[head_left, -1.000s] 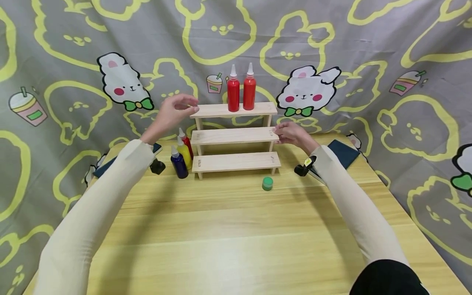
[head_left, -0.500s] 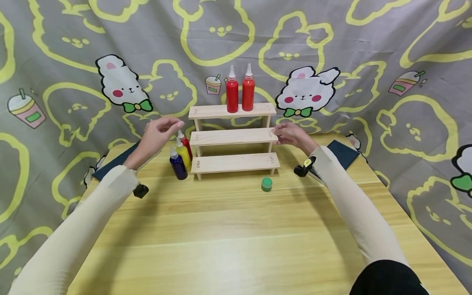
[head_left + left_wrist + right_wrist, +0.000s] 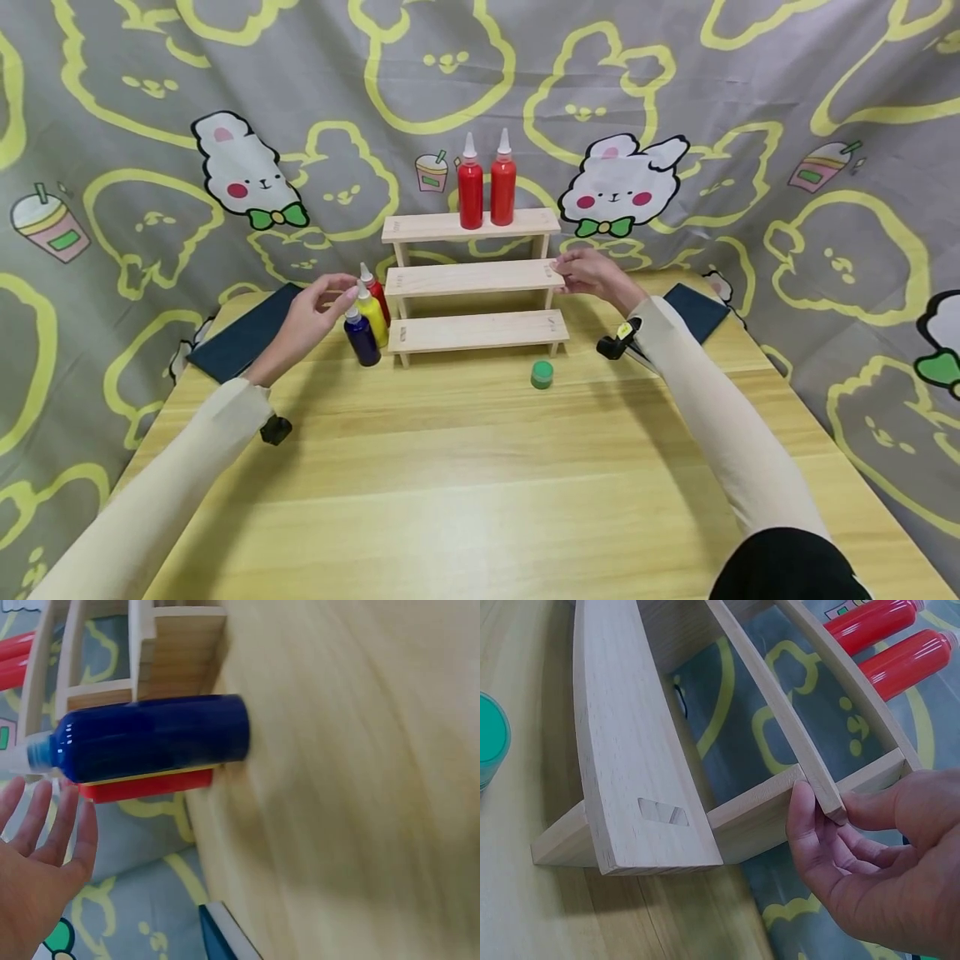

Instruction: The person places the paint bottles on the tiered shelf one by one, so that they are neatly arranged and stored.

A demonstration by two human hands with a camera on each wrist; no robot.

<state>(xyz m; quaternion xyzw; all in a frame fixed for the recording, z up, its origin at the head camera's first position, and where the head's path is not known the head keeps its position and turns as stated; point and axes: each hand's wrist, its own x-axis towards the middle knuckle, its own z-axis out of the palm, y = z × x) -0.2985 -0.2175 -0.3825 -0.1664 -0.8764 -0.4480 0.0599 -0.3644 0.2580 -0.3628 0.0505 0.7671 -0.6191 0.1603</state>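
Note:
A three-tier wooden shelf (image 3: pixel 472 279) stands at the back of the table, two red squeeze bottles (image 3: pixel 471 196) upright on its top tier. My right hand (image 3: pixel 596 275) pinches the right end of the middle tier between thumb and fingers, clearest in the right wrist view. At the shelf's left side stand a blue bottle (image 3: pixel 363 342), a yellow bottle (image 3: pixel 378 323) and another red bottle (image 3: pixel 379 297), all with pointed white caps. Beside their caps is my left hand (image 3: pixel 303 323), fingers spread and holding nothing; in the left wrist view the blue bottle largely covers the other two.
A small green-lidded jar (image 3: pixel 542 375) sits on the table in front of the shelf's right end. Dark flat book-like objects lie on both sides, one at left (image 3: pixel 243 333) and one at right (image 3: pixel 696 311). A patterned grey curtain (image 3: pixel 465 83) hangs behind the table.
My left hand has moved down and left from the top tier's left end, then in beside the bottle caps. My right hand keeps its grip on the middle tier.

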